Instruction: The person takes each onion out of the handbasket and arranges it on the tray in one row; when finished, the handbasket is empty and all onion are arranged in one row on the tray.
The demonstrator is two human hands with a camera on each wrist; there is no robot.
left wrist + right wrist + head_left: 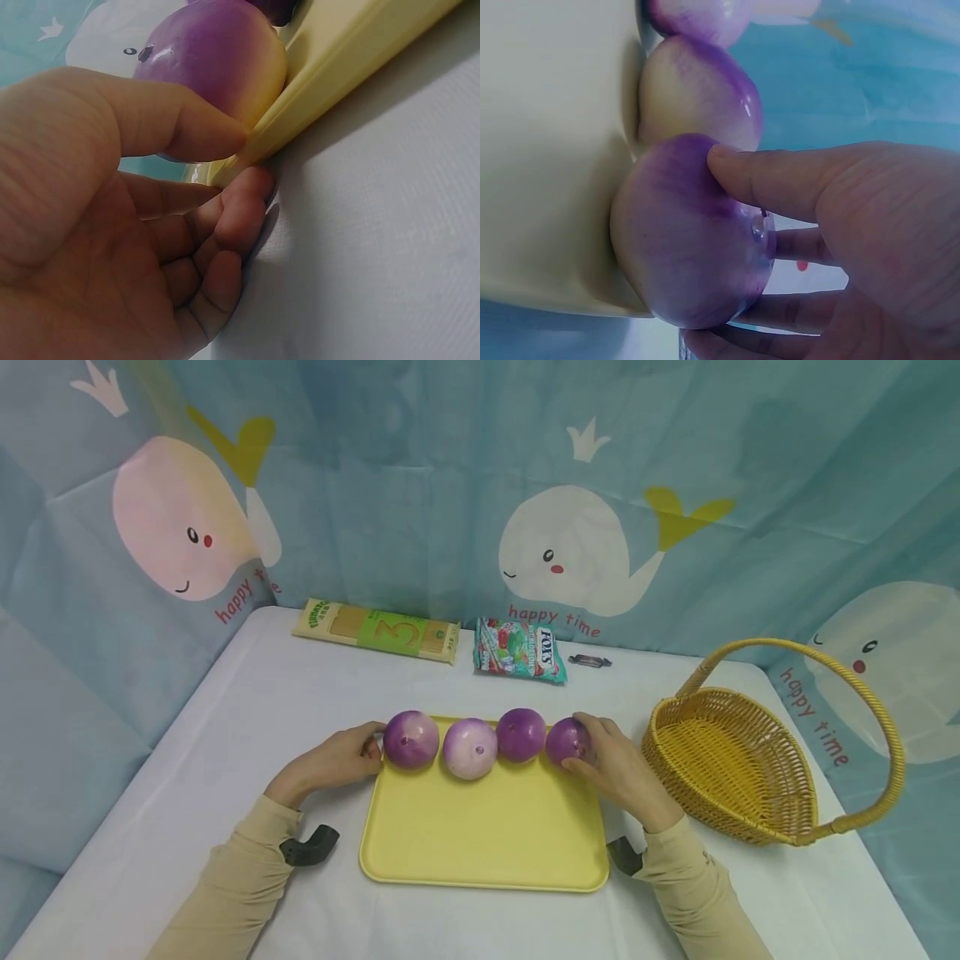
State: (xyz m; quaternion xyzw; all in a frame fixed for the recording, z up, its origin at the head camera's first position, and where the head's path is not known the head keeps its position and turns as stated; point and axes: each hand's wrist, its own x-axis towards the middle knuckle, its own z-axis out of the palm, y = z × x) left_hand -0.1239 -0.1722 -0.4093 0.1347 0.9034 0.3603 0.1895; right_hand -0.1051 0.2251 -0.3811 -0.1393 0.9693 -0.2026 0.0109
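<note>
Across the far end of a yellow tray (483,835) sits a row of several shiny, round, purple-and-white vegetables that look like turnips. My left hand (347,755) is at the tray's far left corner, beside the leftmost turnip (411,740). In the left wrist view its thumb (206,131) lies at the tray's rim, with the other fingers curled against the outer side. My right hand (618,768) holds the rightmost turnip (694,240) at the far right corner, thumb on its near side and fingers behind. Two more turnips, one pale (470,749) and one purple (521,735), sit between.
A wicker basket (667,768) with a tall handle stands right of the tray. At the back of the white-covered table lie a noodle pack (382,631), a green candy bag (517,650) and a small wrapped candy (590,661). A whale-print curtain (420,527) hangs behind.
</note>
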